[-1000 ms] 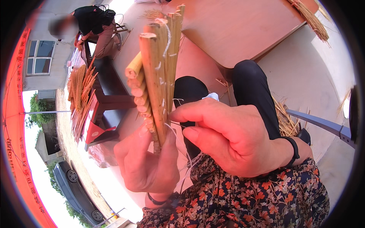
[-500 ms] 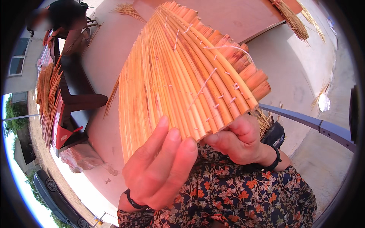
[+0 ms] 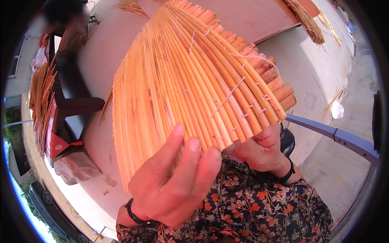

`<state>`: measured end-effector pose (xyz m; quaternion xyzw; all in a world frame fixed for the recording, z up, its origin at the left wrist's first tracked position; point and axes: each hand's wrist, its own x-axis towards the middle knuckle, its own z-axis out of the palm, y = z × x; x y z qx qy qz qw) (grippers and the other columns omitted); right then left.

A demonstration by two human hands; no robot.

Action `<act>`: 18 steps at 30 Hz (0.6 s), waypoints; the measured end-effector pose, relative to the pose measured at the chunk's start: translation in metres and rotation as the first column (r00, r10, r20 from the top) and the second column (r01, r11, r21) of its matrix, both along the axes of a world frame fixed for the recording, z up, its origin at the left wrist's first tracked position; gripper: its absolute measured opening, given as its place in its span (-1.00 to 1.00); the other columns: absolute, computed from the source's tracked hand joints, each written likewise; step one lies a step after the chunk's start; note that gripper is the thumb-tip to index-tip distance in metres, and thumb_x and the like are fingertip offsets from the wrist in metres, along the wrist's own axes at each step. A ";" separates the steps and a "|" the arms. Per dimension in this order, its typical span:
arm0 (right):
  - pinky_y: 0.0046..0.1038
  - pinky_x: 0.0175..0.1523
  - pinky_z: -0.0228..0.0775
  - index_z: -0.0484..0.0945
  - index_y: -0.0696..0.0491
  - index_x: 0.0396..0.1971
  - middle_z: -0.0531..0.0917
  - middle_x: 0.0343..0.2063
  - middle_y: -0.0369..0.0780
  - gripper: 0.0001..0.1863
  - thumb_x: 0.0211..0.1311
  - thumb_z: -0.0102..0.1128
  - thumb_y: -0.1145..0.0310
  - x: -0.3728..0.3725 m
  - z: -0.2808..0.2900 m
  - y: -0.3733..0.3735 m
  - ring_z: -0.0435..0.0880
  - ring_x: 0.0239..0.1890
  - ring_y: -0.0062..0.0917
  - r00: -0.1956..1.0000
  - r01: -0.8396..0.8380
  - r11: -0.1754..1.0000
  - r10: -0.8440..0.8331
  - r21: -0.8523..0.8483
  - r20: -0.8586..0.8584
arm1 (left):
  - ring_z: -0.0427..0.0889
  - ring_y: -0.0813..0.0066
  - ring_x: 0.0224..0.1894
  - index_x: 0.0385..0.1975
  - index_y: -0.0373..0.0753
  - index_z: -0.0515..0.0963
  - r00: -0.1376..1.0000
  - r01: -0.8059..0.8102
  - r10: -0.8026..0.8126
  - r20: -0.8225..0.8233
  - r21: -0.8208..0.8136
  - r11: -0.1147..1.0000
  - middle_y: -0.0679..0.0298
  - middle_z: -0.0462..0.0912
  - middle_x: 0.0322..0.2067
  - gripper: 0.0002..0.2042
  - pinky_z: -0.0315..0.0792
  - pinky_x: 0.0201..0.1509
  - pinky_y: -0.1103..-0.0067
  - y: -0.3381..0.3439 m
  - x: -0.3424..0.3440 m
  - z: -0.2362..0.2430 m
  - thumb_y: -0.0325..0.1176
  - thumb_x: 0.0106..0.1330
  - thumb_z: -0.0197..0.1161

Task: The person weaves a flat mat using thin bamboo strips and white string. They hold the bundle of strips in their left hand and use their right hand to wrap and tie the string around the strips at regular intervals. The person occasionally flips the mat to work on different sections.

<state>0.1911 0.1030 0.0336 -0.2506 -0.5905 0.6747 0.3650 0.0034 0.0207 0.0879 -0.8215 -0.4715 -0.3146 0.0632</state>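
Note:
A broad panel of orange reed stalks (image 3: pixel 154 93), stitched with short white threads, fills the middle of the head view, with a row of cut stalk ends along its upper right edge. My left hand (image 3: pixel 174 180) grips its lower edge, fingertips resting on the face and thumb hidden. At the lower right corner, my right hand (image 3: pixel 261 150) is curled round the edge, partly under the panel. A loose white thread (image 3: pixel 253 55) hangs over the right side.
A dark bench (image 3: pixel 81 103) at left carries reed bundles (image 3: pixel 40 91); another person (image 3: pixel 67 24) bends over it. A board (image 3: pixel 259 18) at top right has straw (image 3: pixel 304 22) on it. A grey metal bar (image 3: pixel 340 139) crosses at right; a car (image 3: pixel 54 208) stands outside at lower left.
The panel has turned from edge-on to face-up, spreading across the view. My left hand has shifted onto its lower face, my right hand under the corner. Lately both edged slightly on.

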 end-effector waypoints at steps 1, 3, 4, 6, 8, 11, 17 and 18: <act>-0.59 -0.41 0.42 0.71 0.19 -0.29 0.69 -0.54 -0.23 -0.93 0.30 0.32 0.52 0.001 0.000 0.001 0.65 -0.51 -0.65 0.999 -0.032 0.998 0.031 -0.057 -0.013 | 0.75 -0.18 -0.22 -0.19 -0.56 0.60 1.000 -0.003 0.003 0.005 -0.003 1.000 -0.13 0.62 -0.21 -0.73 0.76 -0.09 0.22 0.000 0.000 -0.001 -0.76 0.06 0.30; -0.61 -0.43 0.38 0.71 0.20 -0.27 0.70 -0.52 -0.25 -0.92 0.31 0.31 0.52 0.003 0.001 0.002 0.61 -0.53 -0.69 0.997 -0.078 0.980 0.072 -0.185 -0.039 | 0.76 -0.18 -0.23 -0.20 -0.56 0.61 1.000 0.003 -0.004 0.031 0.029 1.000 -0.12 0.63 -0.23 -0.74 0.77 -0.11 0.23 0.002 -0.002 -0.005 -0.75 0.06 0.30; -0.62 -0.44 0.36 0.70 0.20 -0.25 0.70 -0.51 -0.26 -0.91 0.32 0.30 0.52 0.004 0.002 0.002 0.59 -0.53 -0.71 0.995 -0.093 0.962 0.083 -0.257 -0.051 | 0.76 -0.18 -0.24 -0.21 -0.55 0.61 0.998 0.011 -0.014 0.054 0.063 0.998 -0.12 0.63 -0.24 -0.75 0.77 -0.12 0.23 0.004 -0.002 -0.008 -0.75 0.07 0.29; -0.63 -0.45 0.34 0.70 0.21 -0.22 0.71 -0.49 -0.29 -0.89 0.33 0.28 0.52 0.005 0.002 0.003 0.56 -0.53 -0.74 0.993 -0.117 0.956 0.104 -0.270 -0.063 | 0.76 -0.04 -0.20 -0.20 -0.49 0.64 0.997 -0.030 0.024 0.075 0.082 0.996 -0.03 0.65 -0.22 -0.76 0.77 -0.08 0.30 0.003 0.000 -0.011 -0.71 0.09 0.32; -0.64 -0.45 0.33 0.70 0.21 -0.18 0.71 -0.47 -0.31 -0.87 0.35 0.27 0.52 0.006 0.001 0.004 0.55 -0.53 -0.76 0.991 -0.129 0.972 0.123 -0.198 -0.042 | 0.76 0.23 -0.11 -0.20 -0.37 0.71 0.991 -0.122 0.119 0.068 0.050 0.991 0.15 0.68 -0.16 -0.78 0.76 0.02 0.42 0.000 0.004 -0.011 -0.63 0.14 0.37; -0.66 -0.43 0.33 0.70 0.22 -0.17 0.72 -0.45 -0.32 -0.86 0.36 0.25 0.52 0.007 -0.002 0.005 0.54 -0.51 -0.77 0.984 -0.166 0.937 0.137 -0.306 -0.115 | 0.76 0.17 -0.11 -0.18 -0.34 0.72 0.993 -0.107 0.105 0.050 0.050 0.993 0.14 0.70 -0.16 -0.77 0.75 0.03 0.42 -0.002 0.006 -0.011 -0.60 0.13 0.39; -0.68 -0.40 0.33 0.71 0.21 -0.17 0.72 -0.45 -0.34 -0.86 0.37 0.26 0.51 0.011 -0.009 0.002 0.55 -0.49 -0.78 0.986 -0.159 0.914 0.132 -0.374 -0.097 | 0.77 0.16 -0.15 -0.18 -0.33 0.72 0.990 -0.114 0.112 0.085 0.026 0.993 0.15 0.71 -0.17 -0.76 0.75 0.00 0.45 -0.001 0.006 -0.014 -0.58 0.12 0.38; -0.68 -0.40 0.33 0.70 0.21 -0.16 0.72 -0.45 -0.34 -0.86 0.37 0.26 0.50 0.012 -0.009 0.002 0.55 -0.49 -0.78 0.984 -0.174 0.908 0.147 -0.382 -0.099 | 0.77 0.16 -0.15 -0.18 -0.33 0.72 0.991 -0.106 0.103 0.085 0.026 0.994 0.14 0.71 -0.17 -0.76 0.75 0.00 0.44 -0.001 0.006 -0.014 -0.58 0.12 0.38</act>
